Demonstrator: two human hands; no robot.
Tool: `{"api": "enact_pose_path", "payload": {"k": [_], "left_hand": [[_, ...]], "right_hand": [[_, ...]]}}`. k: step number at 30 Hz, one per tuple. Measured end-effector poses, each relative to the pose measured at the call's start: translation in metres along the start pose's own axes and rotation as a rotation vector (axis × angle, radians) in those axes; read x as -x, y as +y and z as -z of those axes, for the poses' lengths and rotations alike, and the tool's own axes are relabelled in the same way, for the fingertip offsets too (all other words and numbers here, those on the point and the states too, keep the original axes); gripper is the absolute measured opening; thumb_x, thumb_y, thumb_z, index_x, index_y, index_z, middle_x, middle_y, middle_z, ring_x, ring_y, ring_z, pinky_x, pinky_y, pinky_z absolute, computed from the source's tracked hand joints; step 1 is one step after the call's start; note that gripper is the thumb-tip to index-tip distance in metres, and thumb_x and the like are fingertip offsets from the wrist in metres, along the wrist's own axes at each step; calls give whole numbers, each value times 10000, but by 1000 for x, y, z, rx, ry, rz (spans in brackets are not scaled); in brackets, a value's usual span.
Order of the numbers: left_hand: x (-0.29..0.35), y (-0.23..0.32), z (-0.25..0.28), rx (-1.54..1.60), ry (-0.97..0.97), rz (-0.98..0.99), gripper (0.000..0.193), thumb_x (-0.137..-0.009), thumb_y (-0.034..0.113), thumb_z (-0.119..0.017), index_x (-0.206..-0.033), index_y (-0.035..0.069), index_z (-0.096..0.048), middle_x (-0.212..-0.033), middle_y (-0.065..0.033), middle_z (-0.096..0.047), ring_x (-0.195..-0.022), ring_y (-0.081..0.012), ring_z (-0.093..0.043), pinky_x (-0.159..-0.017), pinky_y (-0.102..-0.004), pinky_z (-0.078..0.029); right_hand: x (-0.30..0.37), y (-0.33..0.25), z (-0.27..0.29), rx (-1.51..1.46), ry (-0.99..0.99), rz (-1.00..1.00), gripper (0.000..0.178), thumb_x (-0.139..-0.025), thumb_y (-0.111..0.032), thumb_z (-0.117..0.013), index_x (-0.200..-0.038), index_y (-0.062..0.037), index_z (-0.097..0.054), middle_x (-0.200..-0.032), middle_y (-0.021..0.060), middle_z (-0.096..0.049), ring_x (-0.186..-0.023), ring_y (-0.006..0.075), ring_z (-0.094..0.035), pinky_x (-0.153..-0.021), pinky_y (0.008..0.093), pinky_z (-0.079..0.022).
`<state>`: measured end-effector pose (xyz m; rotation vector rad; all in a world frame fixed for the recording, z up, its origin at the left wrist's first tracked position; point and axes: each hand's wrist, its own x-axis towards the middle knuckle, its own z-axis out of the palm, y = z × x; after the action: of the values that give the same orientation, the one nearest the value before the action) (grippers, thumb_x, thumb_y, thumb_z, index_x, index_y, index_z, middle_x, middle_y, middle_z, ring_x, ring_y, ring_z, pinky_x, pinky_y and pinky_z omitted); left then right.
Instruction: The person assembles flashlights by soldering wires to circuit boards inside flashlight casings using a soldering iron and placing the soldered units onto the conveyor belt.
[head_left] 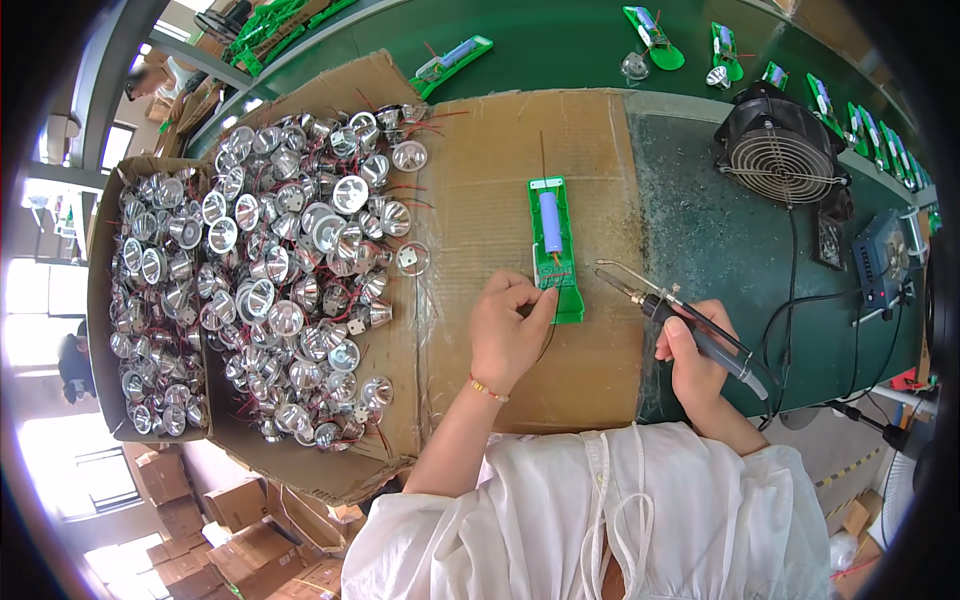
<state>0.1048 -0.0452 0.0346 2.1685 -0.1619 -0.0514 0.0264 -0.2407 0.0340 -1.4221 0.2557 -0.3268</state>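
A green plastic housing point(567, 303) lies lengthwise on the cardboard sheet in front of me. It carries a blue cylindrical battery point(551, 222) and, below that, a small circuit board point(556, 276) with short wires. My left hand point(510, 325) is closed in a pinch at the board's left edge, on what looks like a thin dark wire that trails below the fingers. My right hand point(697, 355) grips a soldering iron point(665, 310) with a thin metal tube fixed alongside it. The iron's tip points left toward the board and stands a little apart from it.
Left of the sheet, a big cardboard box point(400, 440) and a narrower one hold many silver reflector cups point(285, 318) with red wires. A black fan point(780, 160) and a blue soldering station point(880, 262) stand at right, cables between. More green housings point(655, 40) line the far side.
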Motion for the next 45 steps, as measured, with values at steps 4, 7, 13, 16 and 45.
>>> {"api": "enact_pose_path", "payload": {"k": [4,7,13,16,45], "left_hand": [[0,-5,-2,-34,10,-23,181,-749,173,-659,-667,13,-633,-728,-83,-546,-632,-210,-537,-538,-310,-409],[6,15,0,-296,36,-154,249,-729,270,-674,-647,42,-618,-720,-71,-546,-651,-216,-556,-543,-324,-416],[16,13,20,-773,-11,-318,392,-619,435,-712,-705,77,-576,-763,-60,-561,-709,-253,-566,-666,-381,-402],[23,8,40,-548,-58,-222,405,-637,441,-708,-759,77,-578,-820,-71,-582,-739,-267,-571,-674,-388,-403],[-299,23,-40,-482,262,-98,710,-726,566,-564,-1217,64,-457,-1252,-190,-444,-1175,-342,-407,-921,-480,-358]], "right_hand": [[0,4,3,31,8,18,130,-829,-83,-574,-850,-12,-467,-603,62,-534,-475,88,-499,-433,199,-402],[1,6,8,51,19,31,138,-832,-96,-578,-851,-11,-470,-602,60,-534,-479,87,-501,-437,198,-402],[-2,7,17,-5,19,3,157,-814,-88,-620,-834,13,-503,-661,73,-571,-530,86,-534,-469,215,-450],[-1,11,22,17,26,10,152,-821,-99,-606,-849,3,-496,-640,63,-556,-508,83,-515,-455,207,-423],[-8,20,21,36,35,-196,141,-794,-55,-634,-852,-9,-514,-638,40,-589,-552,70,-549,-507,221,-447]]}}
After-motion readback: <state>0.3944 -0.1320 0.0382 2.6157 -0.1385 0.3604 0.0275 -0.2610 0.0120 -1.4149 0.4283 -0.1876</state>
